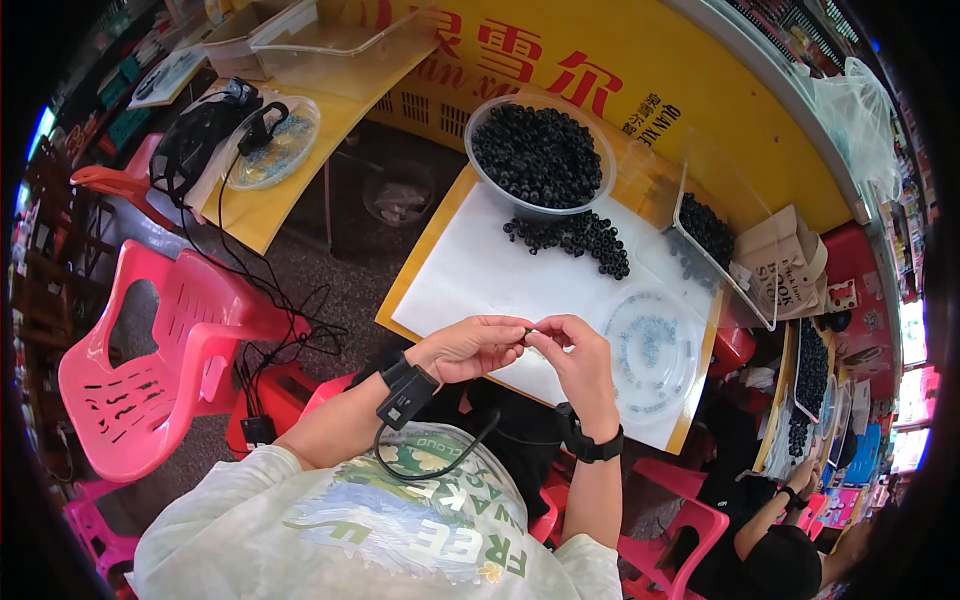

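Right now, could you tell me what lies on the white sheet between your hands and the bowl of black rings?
In the head view, a loose pile of black rings lies below the bowl; otherwise the white sheet is bare up to the hands.

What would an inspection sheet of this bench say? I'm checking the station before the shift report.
Surface: white sheet on a yellow table.
Job's things: a small dark piece pinched between both hands, too small to identify; clear bowl heaped with black rings; loose pile of black rings beside it; clear round lid with small grey bits.
Clutter: clear tray of dark parts, brown paper bags.
Hands: left hand and right hand meet at the fingers, both with wrist straps.
Cables: black cord from the left wrist unit; black wires on the floor.
Surroundings: pink plastic chairs, a second yellow table, another person at lower right.
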The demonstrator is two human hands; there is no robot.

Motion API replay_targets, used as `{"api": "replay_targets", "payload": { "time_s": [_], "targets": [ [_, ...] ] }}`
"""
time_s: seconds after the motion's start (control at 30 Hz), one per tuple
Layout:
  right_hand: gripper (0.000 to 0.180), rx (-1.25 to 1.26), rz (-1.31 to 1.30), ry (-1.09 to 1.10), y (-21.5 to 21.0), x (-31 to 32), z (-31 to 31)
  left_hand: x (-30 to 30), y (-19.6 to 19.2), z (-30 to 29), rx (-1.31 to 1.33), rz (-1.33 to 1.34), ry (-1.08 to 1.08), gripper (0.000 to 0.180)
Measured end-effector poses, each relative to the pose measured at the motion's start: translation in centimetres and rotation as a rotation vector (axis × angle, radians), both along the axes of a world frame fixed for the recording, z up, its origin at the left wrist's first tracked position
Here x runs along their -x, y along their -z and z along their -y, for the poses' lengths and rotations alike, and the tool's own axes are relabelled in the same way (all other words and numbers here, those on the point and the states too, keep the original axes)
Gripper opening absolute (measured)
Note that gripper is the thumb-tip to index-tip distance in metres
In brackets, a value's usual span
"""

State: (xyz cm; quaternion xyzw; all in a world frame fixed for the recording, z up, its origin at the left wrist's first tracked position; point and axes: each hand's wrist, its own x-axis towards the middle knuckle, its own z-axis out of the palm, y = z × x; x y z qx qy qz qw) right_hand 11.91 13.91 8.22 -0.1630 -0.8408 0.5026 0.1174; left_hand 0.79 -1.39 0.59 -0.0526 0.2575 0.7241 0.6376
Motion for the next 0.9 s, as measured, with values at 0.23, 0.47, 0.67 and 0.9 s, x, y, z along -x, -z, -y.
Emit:
{"api": "replay_targets", "payload": {
  "time_s": [0.23,0.47,0.67,0.9],
  "targets": [
    [0.015,0.089,-0.001,0.094,1.4,3.8,-0.1,0.5,-0.1,1.6,-0.083,0.2,-0.168,0.021],
    [0.011,-0.399,-0.079,0.16,7.3,9.9,-3.8,0.4,-0.6,2.4,-0.052,0.288,-0.211,0.015],
    [0.011,-0.524,-0.063,0.076,8.5,11.3,-4.1,1.0,-0.2,3.7,-0.05,0.261,-0.248,0.015],
    [0.007,-0.566,-0.042,0.056,8.4,10.4,-4.1,0.9,-0.2,3.2,-0.043,0.232,-0.242,0.014]
  ]
}}
